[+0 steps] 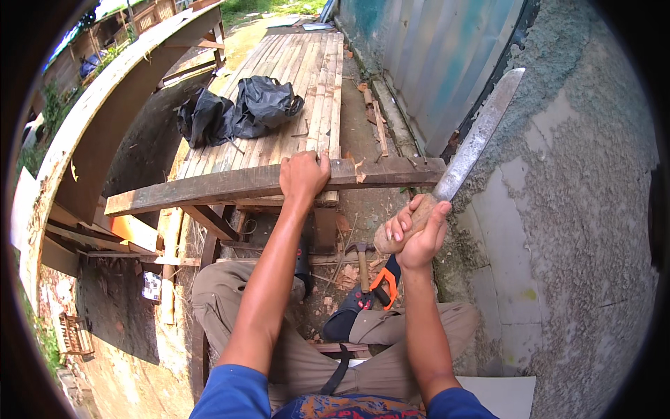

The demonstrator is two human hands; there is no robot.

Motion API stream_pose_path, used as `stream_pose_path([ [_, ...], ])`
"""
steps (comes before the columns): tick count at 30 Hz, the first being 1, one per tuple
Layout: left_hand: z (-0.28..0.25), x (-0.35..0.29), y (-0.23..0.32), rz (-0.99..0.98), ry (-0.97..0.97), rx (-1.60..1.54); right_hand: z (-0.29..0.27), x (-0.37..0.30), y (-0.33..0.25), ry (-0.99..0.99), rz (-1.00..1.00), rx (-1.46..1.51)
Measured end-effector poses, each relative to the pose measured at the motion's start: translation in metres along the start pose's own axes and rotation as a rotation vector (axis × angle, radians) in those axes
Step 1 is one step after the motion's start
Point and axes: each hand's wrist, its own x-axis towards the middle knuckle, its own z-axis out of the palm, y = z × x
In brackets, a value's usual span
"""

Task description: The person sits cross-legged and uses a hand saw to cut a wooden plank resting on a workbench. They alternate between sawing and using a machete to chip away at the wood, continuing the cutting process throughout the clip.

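Note:
A dark, weathered wooden beam point(230, 184) lies crosswise in front of me, over the near end of a slatted bench point(322, 91). My left hand point(305, 174) is closed over the beam's top edge near its middle. In my right hand point(423, 237) is a machete point(483, 133), gripped by its thick wooden handle. Its long, worn blade points up and away to the right, just past the beam's right end, and appears apart from the wood. Small nails or splinters stick out near that end; I cannot tell which.
Black plastic bags point(265, 108) lie on the bench. A hammer point(363, 269) and an orange-handled saw point(385, 288) are by my right foot, among wood chips. A rough concrete wall point(558, 230) rises close on the right. A long wooden panel structure point(105, 133) stands at the left.

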Motion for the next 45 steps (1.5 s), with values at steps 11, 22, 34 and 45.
stream_pose_path([
  [11,-0.001,-0.001,-0.002,0.011,0.026,-0.026,0.002,0.008,-0.013,-0.003,0.517,-0.063],
  [22,-0.001,0.001,0.004,-0.009,-0.019,-0.039,-0.035,0.008,0.050,-0.015,0.780,-0.230],
  [34,-0.004,-0.001,0.006,0.002,-0.011,-0.019,-0.002,0.011,0.010,0.047,0.026,-0.087],
  [45,0.001,-0.002,-0.005,-0.004,0.033,-0.041,0.001,0.013,-0.028,0.002,0.410,-0.075],
])
